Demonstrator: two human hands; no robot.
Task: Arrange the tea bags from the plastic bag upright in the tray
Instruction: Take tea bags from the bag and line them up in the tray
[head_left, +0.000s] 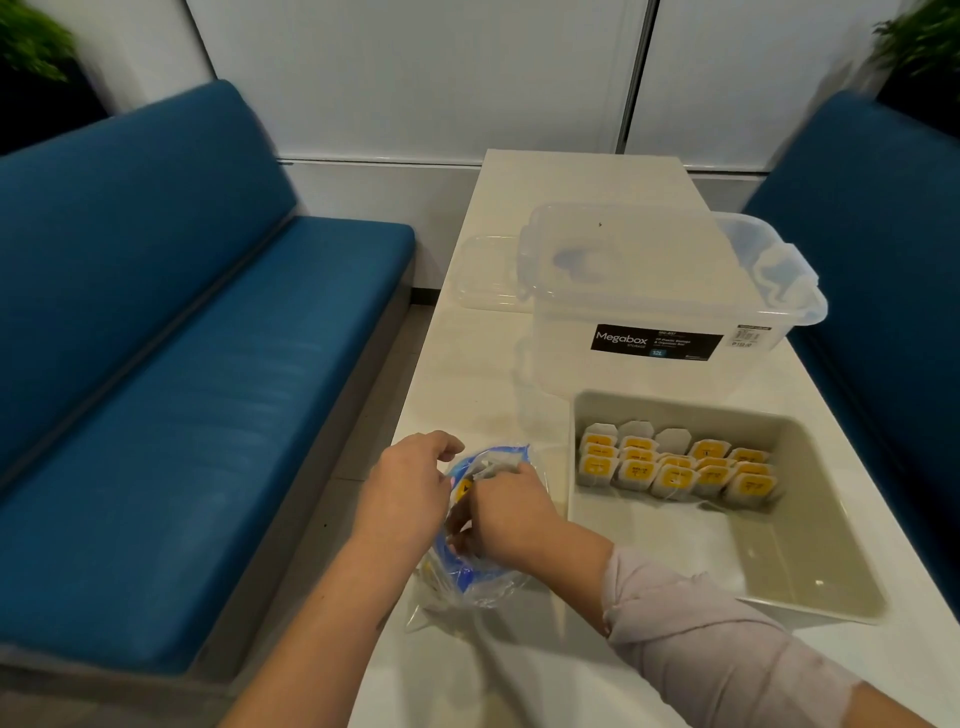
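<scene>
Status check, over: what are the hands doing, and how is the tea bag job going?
Both hands at plastic bag: left hand holds its mouth, right hand reaches in. Tea bags upright at tray's far end. Nothing blocking.

A glossy white table (519, 675), a clear crinkled plastic bag (467, 587), a smooth matt plastic tray (810, 613) and paper tea bags (675, 467) are seen.

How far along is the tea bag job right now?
Partly done. About three rows of tea bags stand upright at the tray's far end. Both hands, left hand and right hand, are at the plastic bag, apparently pulling more out. The tray's near half is bare, and bags remain inside.
</scene>
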